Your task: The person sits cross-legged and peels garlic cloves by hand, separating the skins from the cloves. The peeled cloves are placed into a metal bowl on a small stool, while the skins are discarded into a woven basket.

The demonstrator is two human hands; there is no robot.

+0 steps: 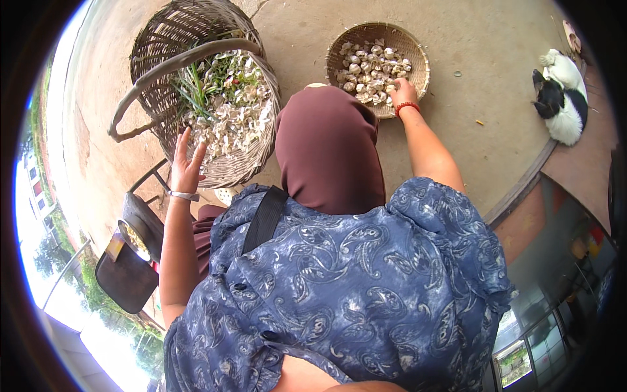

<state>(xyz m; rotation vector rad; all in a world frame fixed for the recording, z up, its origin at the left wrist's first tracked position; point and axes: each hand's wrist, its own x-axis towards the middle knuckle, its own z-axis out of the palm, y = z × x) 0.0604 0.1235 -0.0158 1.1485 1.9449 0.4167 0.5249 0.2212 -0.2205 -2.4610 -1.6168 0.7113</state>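
Observation:
My left hand (187,164), a pale bangle at its wrist, is raised at the near left rim of a large handled wicker basket (252,169), fingers apart and holding nothing. Papery garlic skins (235,120) and green stalks (193,90) lie inside that basket. A round woven bamboo basket (420,68) stands to the right, with many garlic bulbs (365,66) in it. Over its lower right part is my right hand (404,92), wearing a red bead bracelet, its fingertips at a pale garlic piece. Whether they grip it I cannot tell.
At the left, a metal bowl of pale pieces (135,240) and a wooden-handled item stand by a dark chair or stool (127,281). A black and white dog (563,98) lies curled at the right, near a raised floor edge (521,179). My knee is between the baskets.

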